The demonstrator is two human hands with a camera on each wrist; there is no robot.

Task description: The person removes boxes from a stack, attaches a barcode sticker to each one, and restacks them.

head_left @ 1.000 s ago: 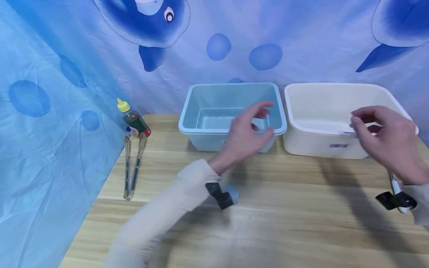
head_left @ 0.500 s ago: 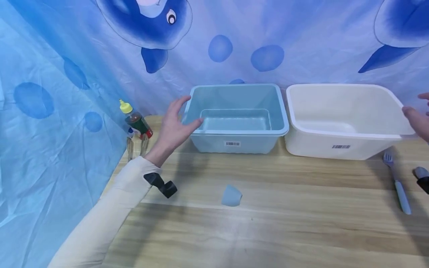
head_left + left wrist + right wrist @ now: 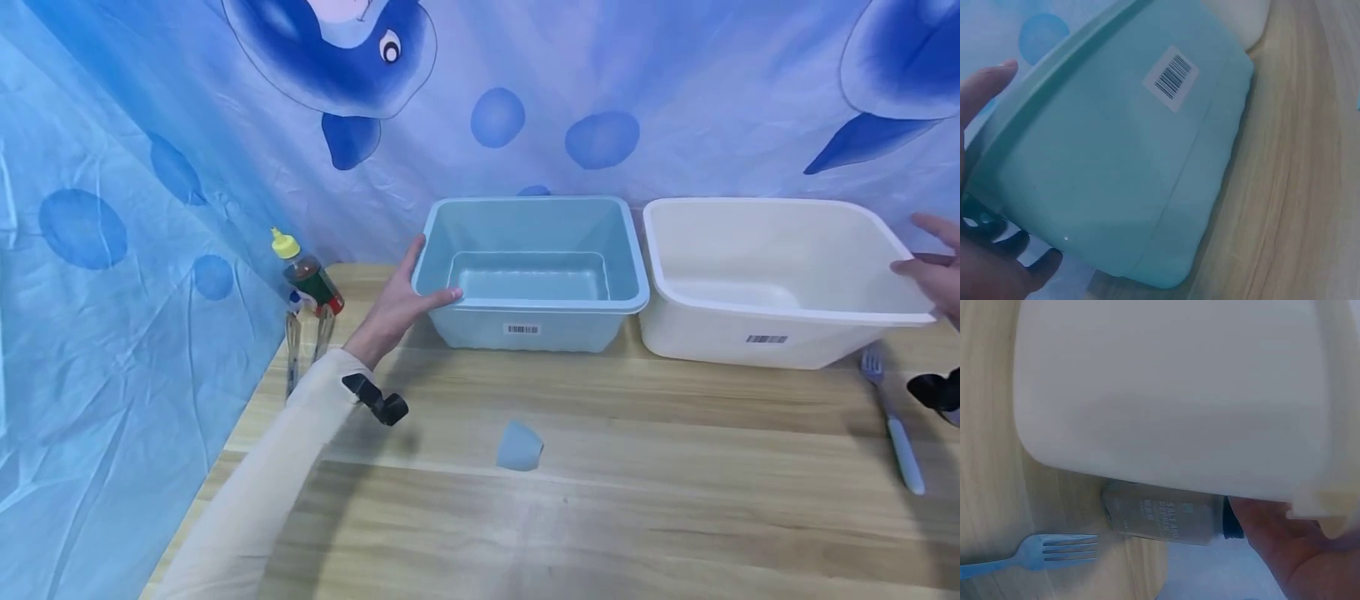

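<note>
Item one, my left hand (image 3: 400, 302): it grasps the left front corner of the rectangular light-blue plastic bin (image 3: 531, 271), thumb over the rim and fingers against the outer wall, as the left wrist view confirms (image 3: 985, 187). Item two, the light-blue bin itself: it stands on the pale wooden table (image 3: 600, 517), barcode label facing me, holding nothing that I can see. Item three, the rectangular white plastic tub (image 3: 772, 279): just right of the blue bin, their walls close or touching, also bearing a barcode label and also holding nothing visible. Item four, my right hand (image 3: 930, 271): at the right end of the white tub, thumb over the rim and fingers under it in a grasp, though much of it is cut off in the head view. Item five, behind the white tub in the right wrist view, a small clear jar with a dark cap (image 3: 1166, 520) lying on its side. Remaining stock: a small light-blue cup (image 3: 519, 446) in front of the blue bin; a blue-handled fork (image 3: 892, 417) far to its right; a yellow-capped sauce bottle (image 3: 306, 273) and clear tongs (image 3: 303, 346) to its left. Progress, by my reckoning: both bins gripped but not lifted, and no loose item placed in either.
</note>
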